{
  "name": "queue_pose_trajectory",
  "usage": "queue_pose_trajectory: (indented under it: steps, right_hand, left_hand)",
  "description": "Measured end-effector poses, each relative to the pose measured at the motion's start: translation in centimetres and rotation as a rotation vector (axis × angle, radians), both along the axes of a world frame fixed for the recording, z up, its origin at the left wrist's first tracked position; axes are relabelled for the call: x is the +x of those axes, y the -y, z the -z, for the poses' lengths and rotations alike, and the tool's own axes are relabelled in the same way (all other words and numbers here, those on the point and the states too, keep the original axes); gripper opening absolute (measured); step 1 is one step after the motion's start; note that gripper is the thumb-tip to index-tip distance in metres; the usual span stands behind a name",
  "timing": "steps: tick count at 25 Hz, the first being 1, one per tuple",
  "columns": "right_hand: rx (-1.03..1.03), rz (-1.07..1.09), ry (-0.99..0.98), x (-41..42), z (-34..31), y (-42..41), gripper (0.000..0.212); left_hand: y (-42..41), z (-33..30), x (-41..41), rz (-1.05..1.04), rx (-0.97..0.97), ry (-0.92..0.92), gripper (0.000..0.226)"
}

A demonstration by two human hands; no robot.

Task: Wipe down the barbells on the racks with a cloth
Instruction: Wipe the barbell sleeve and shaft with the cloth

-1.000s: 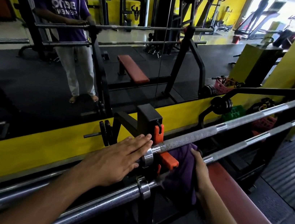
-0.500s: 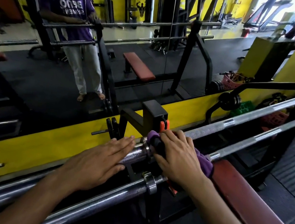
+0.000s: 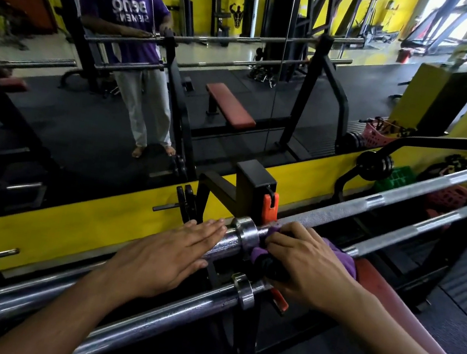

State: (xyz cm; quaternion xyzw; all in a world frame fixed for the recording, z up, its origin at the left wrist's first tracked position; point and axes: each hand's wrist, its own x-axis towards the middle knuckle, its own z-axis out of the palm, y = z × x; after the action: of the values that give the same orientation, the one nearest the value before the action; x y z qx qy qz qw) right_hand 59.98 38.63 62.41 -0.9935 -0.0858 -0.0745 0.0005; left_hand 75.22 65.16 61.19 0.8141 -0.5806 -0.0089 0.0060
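Note:
Two steel barbells lie across a black rack (image 3: 252, 185) with orange hooks: the upper barbell (image 3: 372, 204) and the lower barbell (image 3: 129, 309). My left hand (image 3: 167, 254) lies flat, fingers straight, on the upper bar's thick sleeve just left of its collar (image 3: 244, 232). My right hand (image 3: 307, 265) grips a purple cloth (image 3: 338, 257) wrapped over the upper bar right of the collar, fingers curled down over it. Most of the cloth is hidden under that hand.
A large mirror (image 3: 83, 125) above a yellow wall strip faces me, reflecting a person at the rack and a red bench. A red padded bench (image 3: 405, 315) sits low at the right. Weight plates (image 3: 374, 166) and pink baskets (image 3: 448, 198) stand further right.
My right hand rose from below the bar with the hanging cloth, went over the upper bar and now grips it there. My left hand settled flat onto the sleeve.

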Motion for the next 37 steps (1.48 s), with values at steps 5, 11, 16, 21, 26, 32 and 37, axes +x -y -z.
queue_pose_trajectory:
  steps: [5, 11, 16, 21, 26, 32, 37]
  right_hand:
    - [0.208, -0.080, -0.123, 0.2, -1.9, 1.2, 0.033]
    - [0.638, 0.076, 0.012, 2.4, -3.1, -2.3, 0.037]
    - [0.461, 0.221, -0.077, 7.4, -3.2, -4.7, 0.022]
    - [0.146, 0.269, -0.422, 12.6, -5.3, -6.4, 0.035]
    - [-0.052, 0.221, -0.796, 16.5, -5.8, -6.9, 0.030]
    - [0.013, 0.275, -0.651, 15.3, -4.9, -6.5, 0.024]
    - [0.198, 0.341, 0.039, 7.0, -1.7, -7.7, 0.031]
  left_hand:
    - [0.0, -0.1, -0.2, -0.022, 0.004, -0.028, 0.065]
    - [-0.2, 0.4, 0.0, -0.019, -0.064, 0.020, 0.062]
    - [-0.3, 1.0, 0.3, -0.040, -0.081, 0.053, 0.062]
    - [0.0, 1.5, 0.8, -0.011, -0.058, 0.049, 0.069]
    - [-3.3, 0.3, 0.9, 0.115, -0.072, 0.041, 0.061]
    - [-4.0, 0.7, 1.5, 0.150, -0.108, -0.038, 0.061]
    - [-4.1, 0.7, 1.6, 0.155, -0.125, -0.022, 0.060]
